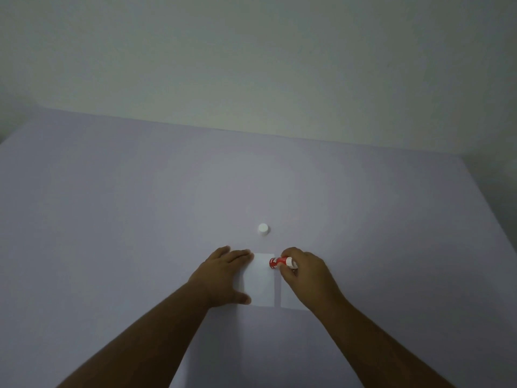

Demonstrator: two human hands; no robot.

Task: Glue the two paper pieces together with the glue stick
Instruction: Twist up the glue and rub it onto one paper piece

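A white paper piece (pixel 261 281) lies flat on the pale lilac table (pixel 112 219). My left hand (pixel 223 275) rests flat on its left edge with fingers spread. A second white paper piece (pixel 291 299) lies just to its right, mostly hidden under my right hand (pixel 305 271). My right hand grips a red and white glue stick (pixel 279 262), held sideways at the top right corner of the first paper. The stick's white cap (pixel 263 229) stands apart on the table, a little beyond the papers.
A plain pale wall (pixel 251 65) rises behind the table's far edge. The table's right edge (pixel 486 197) runs diagonally at the right of the view.
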